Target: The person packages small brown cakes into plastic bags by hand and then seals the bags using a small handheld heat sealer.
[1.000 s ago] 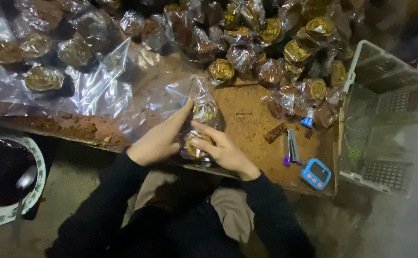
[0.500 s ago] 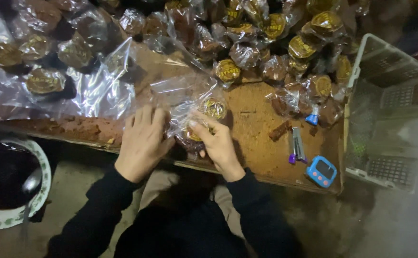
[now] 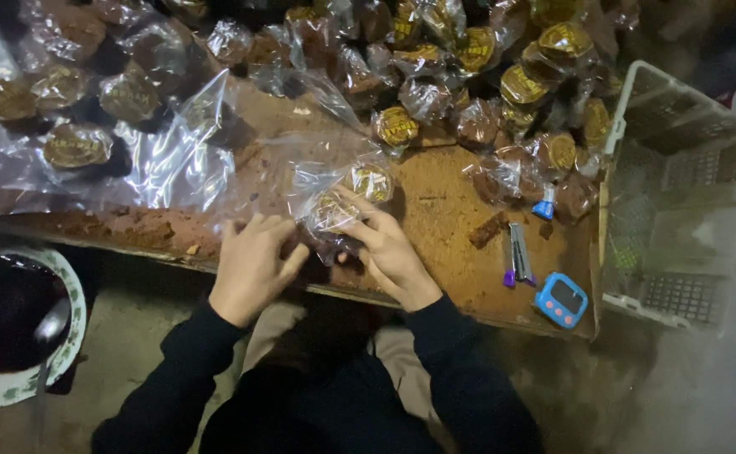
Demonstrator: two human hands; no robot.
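My left hand [image 3: 252, 267] rests palm down on the near edge of the brown board [image 3: 443, 219], fingers against a clear plastic bag [image 3: 334, 214]. My right hand [image 3: 387, 252] grips that bag from the right, thumb and fingers pinching it. Inside the bag are two round brown pieces with gold labels [image 3: 371, 180]. Both sleeves are black.
Many bagged brown pieces [image 3: 502, 84] are heaped across the far side. Loose clear bags [image 3: 166, 160] lie at left. A stapler [image 3: 519, 252] and a small blue timer [image 3: 561, 300] sit at right, beside a white plastic basket [image 3: 679, 193]. A bowl of dark paste [image 3: 10, 324] stands at lower left.
The bag was held upright between both hands; it now lies low on the board. My left hand has flattened onto the board's edge while my right keeps hold.
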